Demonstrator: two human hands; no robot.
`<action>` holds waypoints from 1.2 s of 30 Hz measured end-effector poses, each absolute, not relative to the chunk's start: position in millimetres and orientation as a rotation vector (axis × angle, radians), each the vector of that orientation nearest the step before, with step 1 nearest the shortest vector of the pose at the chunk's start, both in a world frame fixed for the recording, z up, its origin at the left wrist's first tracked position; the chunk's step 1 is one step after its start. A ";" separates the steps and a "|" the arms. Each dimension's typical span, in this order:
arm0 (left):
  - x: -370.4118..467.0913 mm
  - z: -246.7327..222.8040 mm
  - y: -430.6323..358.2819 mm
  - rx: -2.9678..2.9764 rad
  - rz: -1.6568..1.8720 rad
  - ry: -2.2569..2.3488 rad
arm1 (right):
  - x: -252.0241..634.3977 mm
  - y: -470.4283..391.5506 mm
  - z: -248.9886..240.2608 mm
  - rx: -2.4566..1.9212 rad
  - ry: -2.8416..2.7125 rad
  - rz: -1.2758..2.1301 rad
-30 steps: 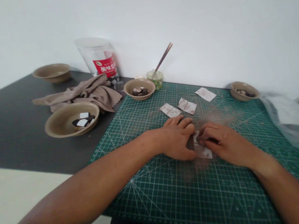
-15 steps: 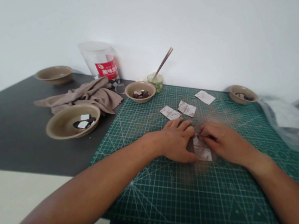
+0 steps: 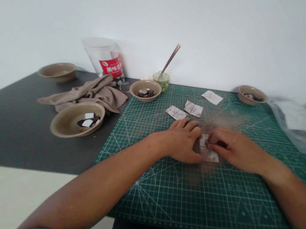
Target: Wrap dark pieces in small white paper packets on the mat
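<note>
Fingers apart, my left hand (image 3: 183,142) lies flat on the green cutting mat (image 3: 160,198), its thumb and fingertips at the left edge of a smudged white paper piece (image 3: 210,155). The fingers of my right hand (image 3: 230,146) are pinched together over the same piece; whatever they hold is too small to make out. Behind the hands lie two more brown-marked pieces, one at the left (image 3: 176,112) and one beside it (image 3: 193,109). A paler white piece (image 3: 212,97) is farther right. Brown powder is smeared on the mat around the hands.
Bowls with dark bits stand at the mat's back (image 3: 146,96), back right (image 3: 251,95) and left (image 3: 61,123). Another bowl (image 3: 59,73), a brown cloth (image 3: 88,93), a plastic tub (image 3: 110,65), a green cup with sticks (image 3: 162,82) and a plastic bag (image 3: 302,125) surround it.
My right hand's pinched fingertips have shifted slightly down the paper piece, uncovering its upper part. My left hand stays in place on the mat. The whole view has shifted a little.
</note>
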State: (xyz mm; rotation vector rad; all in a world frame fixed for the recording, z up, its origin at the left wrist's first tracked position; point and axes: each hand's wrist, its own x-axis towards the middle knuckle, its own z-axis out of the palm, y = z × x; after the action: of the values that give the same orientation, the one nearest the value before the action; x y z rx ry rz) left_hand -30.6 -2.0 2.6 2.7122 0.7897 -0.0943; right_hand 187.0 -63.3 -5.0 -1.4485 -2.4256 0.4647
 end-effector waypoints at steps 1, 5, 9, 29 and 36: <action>-30.6 2.2 -2.1 2.714 -0.081 0.782 | 184.6 -64.6 -5.9 -1.400 -2.444 0.515; -30.2 0.7 -1.3 2.698 -0.080 0.803 | 184.4 -60.7 -9.7 -1.455 -2.396 0.384; -30.1 0.9 -0.4 2.687 -0.100 0.820 | 197.6 -60.9 -3.9 -1.558 -2.382 0.294; -31.3 5.0 -3.1 2.706 -0.075 0.803 | 192.5 -67.3 -3.2 -1.455 -2.428 0.365; -31.5 1.7 -1.3 2.692 -0.081 0.774 | 193.0 -73.4 1.9 -1.249 -2.571 0.635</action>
State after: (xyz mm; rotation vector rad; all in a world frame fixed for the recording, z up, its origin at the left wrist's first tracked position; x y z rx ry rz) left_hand -31.5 -1.3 1.7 2.6919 0.7737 -0.0811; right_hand 193.0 -73.4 1.9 -1.2492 -2.5706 0.6354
